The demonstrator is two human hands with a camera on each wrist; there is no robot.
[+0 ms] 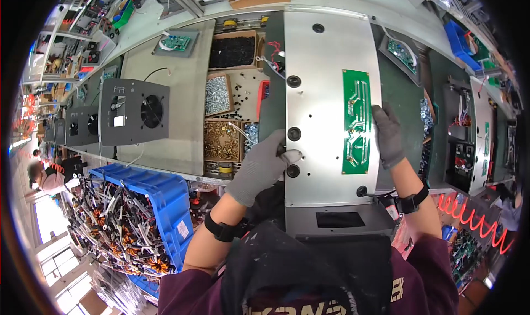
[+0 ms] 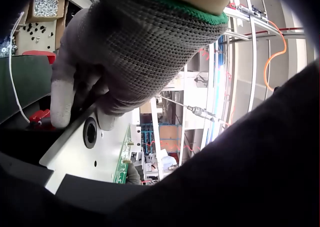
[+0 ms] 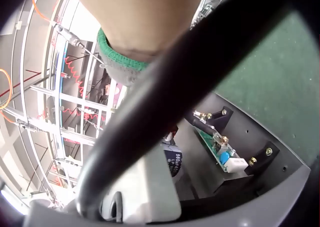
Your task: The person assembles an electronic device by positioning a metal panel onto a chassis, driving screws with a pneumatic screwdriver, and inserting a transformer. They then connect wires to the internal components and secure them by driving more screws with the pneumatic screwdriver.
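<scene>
A long silver metal panel [image 1: 326,50] with black grommets [image 1: 293,134] along its left side lies lengthwise in front of me. A green circuit board [image 1: 356,122] sits on its right half. My gloved left hand [image 1: 264,165] grips the panel's left edge by the lower grommets; in the left wrist view its thumb and fingers pinch that edge beside a grommet [image 2: 90,133]. My gloved right hand [image 1: 390,135] lies along the right edge, next to the board; its thumb and grip are hidden. Under the panel, a dark metal case [image 3: 265,142] holds electronic parts, seen in the right wrist view.
Left of the panel are boxes of silver screws [image 1: 217,94], brass parts [image 1: 222,141] and black screws [image 1: 233,51]. A grey fan housing [image 1: 135,113] stands further left. A blue crate [image 1: 171,204] of wired parts is at lower left. A red coiled hose [image 1: 475,221] hangs at right.
</scene>
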